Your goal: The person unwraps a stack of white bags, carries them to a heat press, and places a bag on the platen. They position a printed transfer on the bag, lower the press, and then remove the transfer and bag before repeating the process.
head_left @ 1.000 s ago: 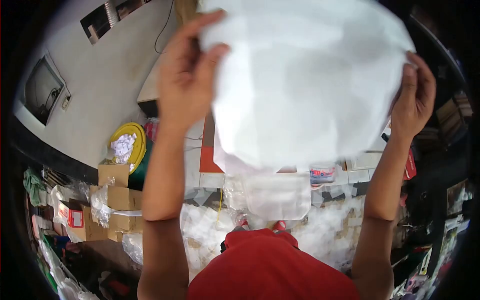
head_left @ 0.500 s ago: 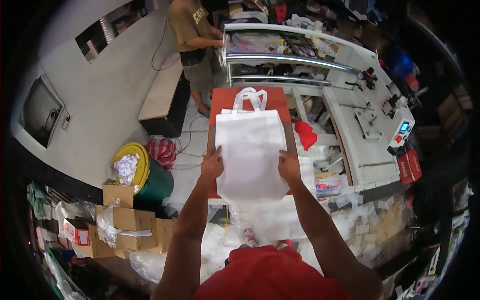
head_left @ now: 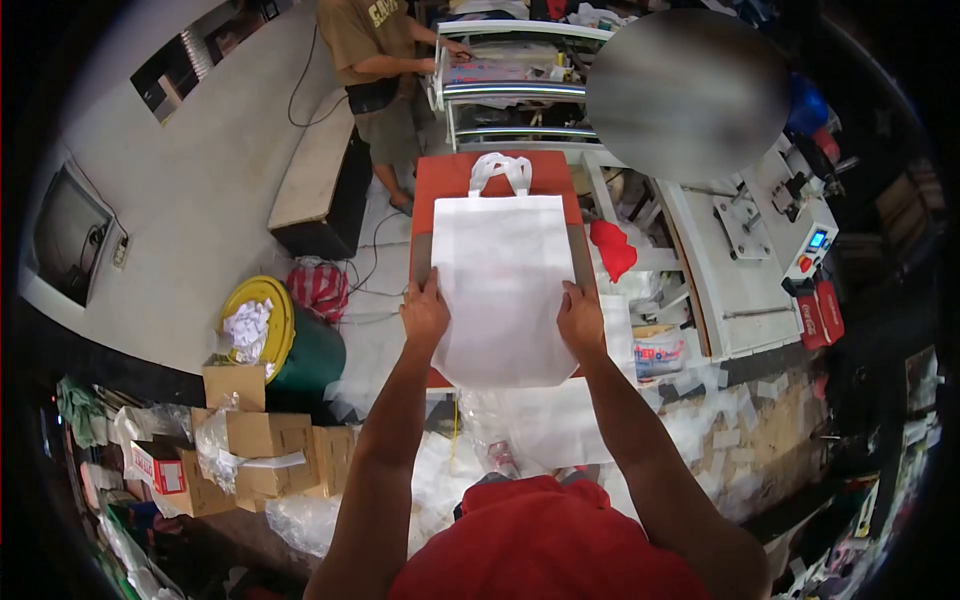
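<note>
A white fabric tote bag point(head_left: 503, 290) lies flat on a reddish-brown board point(head_left: 553, 175), its two looped handles at the far end. My left hand point(head_left: 427, 312) pinches the bag's left edge, fingers along the side. On the opposite edge my right hand point(head_left: 580, 320) grips in the same way, thumb toward the fabric. The near end of the bag reaches the board's front edge.
A white machine frame with metal rollers point(head_left: 515, 90) and a control box point(head_left: 812, 250) stands beyond and right. Another person point(head_left: 375, 70) works at back left. Left are a green bin point(head_left: 315, 350) and cardboard boxes point(head_left: 270, 445). A red cloth point(head_left: 613, 250) lies right.
The bag's top edge, uneven with a second layer showing before, now lies straight. Both hands stay on its sides. The whole view has shifted slightly, and a grey blur now covers part of the machine.
</note>
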Demonstrator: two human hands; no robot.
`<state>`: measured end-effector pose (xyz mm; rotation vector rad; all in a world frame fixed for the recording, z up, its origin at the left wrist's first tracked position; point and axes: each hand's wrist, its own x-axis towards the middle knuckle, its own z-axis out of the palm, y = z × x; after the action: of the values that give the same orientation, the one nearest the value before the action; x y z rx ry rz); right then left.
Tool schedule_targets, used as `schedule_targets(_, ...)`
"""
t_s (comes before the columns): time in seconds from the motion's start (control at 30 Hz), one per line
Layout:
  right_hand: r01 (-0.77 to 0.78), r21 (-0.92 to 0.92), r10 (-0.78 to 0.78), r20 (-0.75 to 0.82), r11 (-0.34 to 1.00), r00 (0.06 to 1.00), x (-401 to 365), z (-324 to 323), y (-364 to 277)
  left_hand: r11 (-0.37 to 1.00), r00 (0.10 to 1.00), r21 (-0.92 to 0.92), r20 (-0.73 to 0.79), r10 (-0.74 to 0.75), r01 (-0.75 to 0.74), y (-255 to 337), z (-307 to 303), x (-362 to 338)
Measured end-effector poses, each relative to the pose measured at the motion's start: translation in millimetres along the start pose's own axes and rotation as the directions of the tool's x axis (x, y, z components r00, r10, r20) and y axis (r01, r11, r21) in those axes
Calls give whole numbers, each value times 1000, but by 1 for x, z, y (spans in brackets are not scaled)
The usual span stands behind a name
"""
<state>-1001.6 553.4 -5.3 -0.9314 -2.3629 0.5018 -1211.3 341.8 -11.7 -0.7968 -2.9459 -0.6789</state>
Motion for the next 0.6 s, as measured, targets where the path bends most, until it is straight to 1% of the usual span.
schedule_targets(0.07, -4, 22, 4, -15, 1000, 1000, 1, 0, 1, 994, 983, 29, -151, 104, -101, -3, 5, 0)
schedule_targets(0.17, -5, 17, 5, 15, 1000, 1000, 4, -5, 2, 996, 981, 39, -173, 88, -83, 2, 1, -5)
schedule_targets(0.2, -30, 59, 32, -36, 998, 999, 3, -11, 6, 996, 982, 41, -167, 88, -83, 3, -2, -9)
schedule_targets(0.23, -54, 102, 63, -87, 993, 994, 3, -22, 7, 995, 979, -85, -199, 37, -54, -2, -6, -13)
schedule_targets(0.27, -70, 200, 92, -108, 977, 990, -2, -43, 10, 977, 975, -210, -220, -15, -33, -7, -7, -18)
schedule_targets(0.3, -89, 291, 130, -126, 953, 983, -14, -64, 23, 982, 954, -171, -300, 27, -81, -22, -9, -30)
schedule_targets(0.33, 12, 285, 63, -253, 958, 965, -30, -66, 58, 861, 937, -498, -337, -87, -99, -36, -6, -48)
schedule_targets(0.37, -61, 232, 113, -220, 971, 969, -52, -78, 88, 798, 931, -601, -270, -244, 35, -48, -10, -73)
schedule_targets(0.4, -146, 167, 176, -187, 975, 966, -83, -84, 127, 919, 901, -395, -405, -157, -17, -46, -25, -101)
schedule_targets(0.43, -228, 99, 241, -153, 969, 958, -114, -83, 171, 823, 828, -567, -480, -290, -41, -102, 12, -126)
schedule_targets(0.47, -274, 70, 282, -154, 959, 947, -138, -82, 219, 856, 850, -516, -445, -280, 12, -137, 24, -159)
schedule_targets(0.5, -318, 5, 316, -109, 948, 942, -162, -77, 267, 919, 922, -258, -172, -347, 298, -138, 7, -195)
schedule_targets(0.53, -348, -53, 346, -57, 936, 937, -180, -74, 304, 951, 943, -16, -125, -308, 308, -160, 29, -246)
schedule_targets(0.57, -366, -63, 364, -44, 929, 931, -183, -73, 334, 934, 961, 226, -77, -267, 278, -181, 50, -297)
schedule_targets(0.6, -489, -157, 498, 28, 858, 867, -175, -69, 365, 824, 977, 562, 128, -172, 72, -194, 57, -342)
